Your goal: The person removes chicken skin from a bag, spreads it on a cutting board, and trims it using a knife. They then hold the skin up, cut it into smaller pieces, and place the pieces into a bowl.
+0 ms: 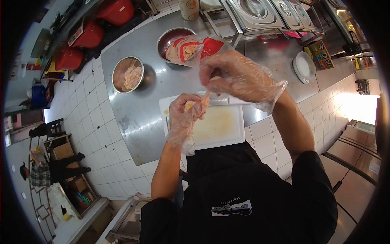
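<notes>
Both hands wear clear plastic gloves. My left hand (pixel 185 114) is closed around a piece of raw chicken (pixel 205 100) above the white cutting board (pixel 219 129). Up and to the right, my right hand (pixel 233 77) has its fingers pinched at the upper end of the same piece, which looks stretched between the hands. The board has a yellowish wet stain. A steel bowl (pixel 118 75) with pale raw meat (pixel 132 77) stands to the left. Behind the hands, a second steel bowl (pixel 162 40) holds an opened red and clear plastic bag (pixel 183 46) with pieces inside.
The steel table (pixel 134 118) has its left edge beside the tiled floor. Lidded steel containers (pixel 254 14) stand at the back, with white plates (pixel 304 67) at the right. Red tubs (pixel 89 36) are at upper left. Another person (pixel 48 171) stands far left.
</notes>
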{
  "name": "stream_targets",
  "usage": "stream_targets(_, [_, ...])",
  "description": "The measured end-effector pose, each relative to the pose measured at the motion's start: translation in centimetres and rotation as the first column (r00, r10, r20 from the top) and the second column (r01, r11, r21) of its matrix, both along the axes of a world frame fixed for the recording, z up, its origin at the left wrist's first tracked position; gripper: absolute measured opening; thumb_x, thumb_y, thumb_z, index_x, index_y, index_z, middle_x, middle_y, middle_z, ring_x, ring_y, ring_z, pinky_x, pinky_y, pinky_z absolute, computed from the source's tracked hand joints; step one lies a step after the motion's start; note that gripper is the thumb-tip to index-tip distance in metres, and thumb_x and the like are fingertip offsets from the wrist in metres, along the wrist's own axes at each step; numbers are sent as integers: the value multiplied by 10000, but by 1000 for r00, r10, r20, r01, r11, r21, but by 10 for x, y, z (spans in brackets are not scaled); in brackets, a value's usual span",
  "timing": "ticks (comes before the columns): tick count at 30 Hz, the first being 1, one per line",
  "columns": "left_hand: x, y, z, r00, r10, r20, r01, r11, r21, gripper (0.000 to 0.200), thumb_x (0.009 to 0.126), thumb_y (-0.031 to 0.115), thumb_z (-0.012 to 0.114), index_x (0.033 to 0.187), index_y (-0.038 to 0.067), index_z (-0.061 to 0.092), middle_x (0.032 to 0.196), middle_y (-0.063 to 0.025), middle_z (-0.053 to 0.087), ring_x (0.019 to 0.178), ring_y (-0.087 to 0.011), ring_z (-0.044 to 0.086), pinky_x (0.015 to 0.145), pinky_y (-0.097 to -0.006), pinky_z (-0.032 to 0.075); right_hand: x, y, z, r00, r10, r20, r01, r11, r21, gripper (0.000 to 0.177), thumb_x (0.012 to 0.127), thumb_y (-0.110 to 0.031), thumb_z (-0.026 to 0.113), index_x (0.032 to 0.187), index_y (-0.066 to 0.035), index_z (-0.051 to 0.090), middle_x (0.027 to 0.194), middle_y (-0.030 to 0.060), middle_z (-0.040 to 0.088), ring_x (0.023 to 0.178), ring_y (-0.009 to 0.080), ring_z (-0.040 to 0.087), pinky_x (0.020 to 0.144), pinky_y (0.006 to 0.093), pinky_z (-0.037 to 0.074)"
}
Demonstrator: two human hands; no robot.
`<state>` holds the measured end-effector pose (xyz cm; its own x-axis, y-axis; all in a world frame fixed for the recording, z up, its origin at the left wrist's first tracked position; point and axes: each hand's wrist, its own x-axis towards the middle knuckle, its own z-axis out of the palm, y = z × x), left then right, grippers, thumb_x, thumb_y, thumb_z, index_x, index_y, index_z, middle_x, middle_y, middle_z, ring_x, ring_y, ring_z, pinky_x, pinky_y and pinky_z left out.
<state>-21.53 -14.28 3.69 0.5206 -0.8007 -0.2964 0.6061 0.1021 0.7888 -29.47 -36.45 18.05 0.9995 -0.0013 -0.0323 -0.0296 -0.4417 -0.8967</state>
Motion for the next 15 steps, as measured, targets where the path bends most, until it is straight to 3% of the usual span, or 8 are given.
stream_targets(2, [1, 7, 3, 997, -20, 69, 16, 998, 55, 291, 864, 113, 865, 1072, 18, 684, 987, -75, 701, 872, -179, 698, 707, -296, 577, -12, -10, -20, 991, -85, -105, 100, 984, 145, 127, 880, -54, 663, 983, 20, 668, 851, 105, 692, 785, 191, 689, 745, 340, 563])
stream_targets(7, [4, 21, -6, 910, -160, 383, 12, 933, 360, 233, 840, 7, 773, 1055, -6, 684, 961, -80, 714, 888, -138, 670, 761, -290, 560, -51, -18, -66, 928, -187, -324, 249, 955, 162, 96, 866, -7, 646, 949, 29, 676, 841, 108, 688, 753, 185, 692, 725, 338, 574])
stream_targets(10, [13, 22, 0, 771, -442, 458, 103, 796, 596, 197, 876, 26, 737, 1061, -15, 684, 965, -72, 716, 896, -118, 663, 834, -282, 548, -75, -12, -108, 897, -187, -401, 311, 911, 272, 92, 863, -9, 664, 946, 25, 683, 831, 105, 680, 753, 182, 690, 718, 341, 573])
stream_targets(12, [10, 23, -12, 868, -301, 395, 91, 879, 469, 179, 914, 82, 728, 1048, -29, 684, 910, -53, 695, 840, -106, 643, 799, -281, 540, -90, -3, -136, 867, -154, -474, 321, 901, 293, 80, 865, -15, 679, 935, 24, 682, 825, 99, 672, 759, 178, 687, 716, 346, 574])
stream_targets(14, [5, 20, -25, 912, -236, 336, 105, 926, 363, 207, 952, 151, 721, 1039, -34, 685, 875, -38, 676, 796, -98, 616, 762, -282, 525, -98, 10, -156, 807, -109, -580, 213, 970, 115, 62, 878, -7, 700, 931, 23, 694, 860, 79, 690, 847, 164, 684, 782, 323, 583])
stream_targets(15, [0, 18, -30, 919, -238, 314, 132, 936, 325, 234, 971, 192, 717, 1036, -30, 686, 868, -33, 669, 781, -96, 599, 742, -283, 514, -104, 15, -159, 854, -50, -518, 51, 999, -12, 170, 895, -66, 742, 1044, 6, 703, 1014, 92, 726, 990, 200, 698, 893, 363, 574])
